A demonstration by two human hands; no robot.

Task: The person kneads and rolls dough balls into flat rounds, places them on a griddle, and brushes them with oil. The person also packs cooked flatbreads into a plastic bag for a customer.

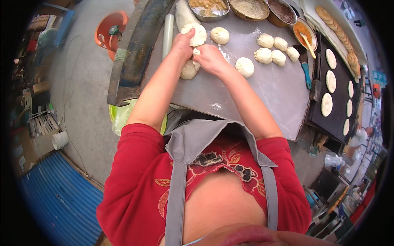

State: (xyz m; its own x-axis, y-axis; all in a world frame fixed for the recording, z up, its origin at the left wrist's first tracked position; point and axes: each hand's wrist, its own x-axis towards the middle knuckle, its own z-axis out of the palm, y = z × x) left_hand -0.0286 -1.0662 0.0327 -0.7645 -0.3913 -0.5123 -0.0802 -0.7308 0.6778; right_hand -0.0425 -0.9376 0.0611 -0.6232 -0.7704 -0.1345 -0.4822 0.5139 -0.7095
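Note:
My left hand (184,43) holds a flattened round of pale dough (196,34), its thumb resting on the dough's face. Close beside it, my right hand (211,57) is closed on a small bit of dough (196,53) that pokes out by the thumb. Just below the hands a dough ball (188,70) lies on the metal worktop (212,95); whether it touches the bit in my right hand, I cannot tell. A smooth dough ball (244,67) sits to the right, and another dough ball (220,35) is farther back.
A white rolling pin (167,35) and a long dough roll (185,13) lie at the left. Several filled dough pieces (263,55) are grouped right of centre. Bowls of filling (209,7) line the back. A teal-handled scraper (306,75) lies near the griddle (334,107), which holds flat dough rounds.

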